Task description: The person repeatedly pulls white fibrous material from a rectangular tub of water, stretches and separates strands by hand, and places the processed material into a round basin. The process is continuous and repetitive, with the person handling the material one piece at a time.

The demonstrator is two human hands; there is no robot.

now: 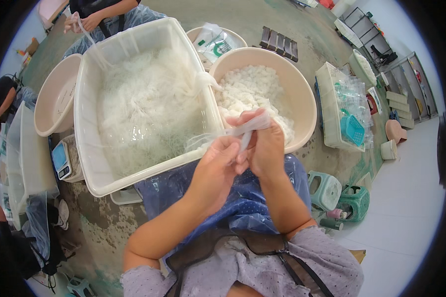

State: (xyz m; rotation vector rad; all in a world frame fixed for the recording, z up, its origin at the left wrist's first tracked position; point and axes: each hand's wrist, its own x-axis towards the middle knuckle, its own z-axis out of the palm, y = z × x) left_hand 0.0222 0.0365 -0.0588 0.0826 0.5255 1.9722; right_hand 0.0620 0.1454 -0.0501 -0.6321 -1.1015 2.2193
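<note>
Both my left hand (219, 163) and my right hand (265, 148) grip a bundle of wet, translucent white strands (251, 126), looped between the fingers. Loose ends trail left over the rim of a large white rectangular tub (122, 183). Inside that tub lies a mass of fine whitish strands (145, 100) in liquid. Beyond my hands, a round beige basin (306, 111) holds a heap of small white knotted bundles (252, 85). One thick white bundle (204, 80) hangs over the tub's right rim towards the basin. A blue plastic apron (245, 196) covers my lap.
Across the tub a co-worker's hands (85, 22) hold similar strands. A beige basin (55, 96) and a digital scale (62, 163) stand left. On the right are a crate of plastic bags (329, 107), green stools (353, 204) and thread spools (334, 214). Another person (5, 92) sits far left.
</note>
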